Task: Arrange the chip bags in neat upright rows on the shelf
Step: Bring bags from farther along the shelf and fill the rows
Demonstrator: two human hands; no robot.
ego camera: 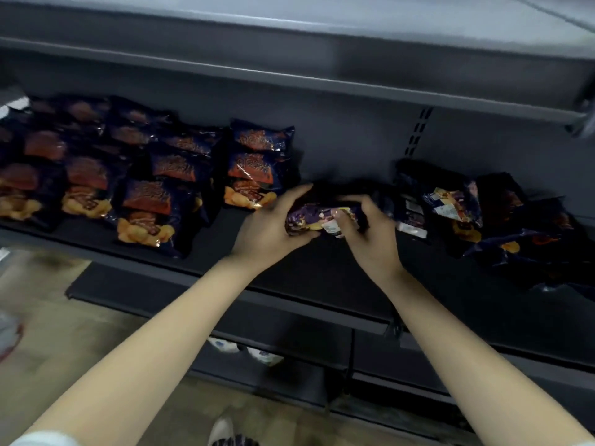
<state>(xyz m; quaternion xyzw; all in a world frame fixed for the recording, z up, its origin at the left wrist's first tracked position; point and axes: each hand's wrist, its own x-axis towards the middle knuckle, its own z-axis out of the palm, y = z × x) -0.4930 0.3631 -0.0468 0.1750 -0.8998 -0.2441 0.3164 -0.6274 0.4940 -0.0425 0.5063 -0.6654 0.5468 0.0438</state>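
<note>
Above the shelf (322, 272), both hands' fingers (299, 194) clasp a chip bag (317, 215).

1. Dark grey metal shelf (289, 275), bare in the middle stretch.
2. Upright rows of chip bags (145, 175) at left: dark blue, orange-red panel, golden chips printed below; fronts facing out, leaning back slightly, set one behind another.
3. Single chip bag (318, 217) at centre, purple-blue, crumpled, lying on its side.
4. Loose chip bags (483, 217) at right, jumbled, tilted and overlapping, some back-side up.
</note>
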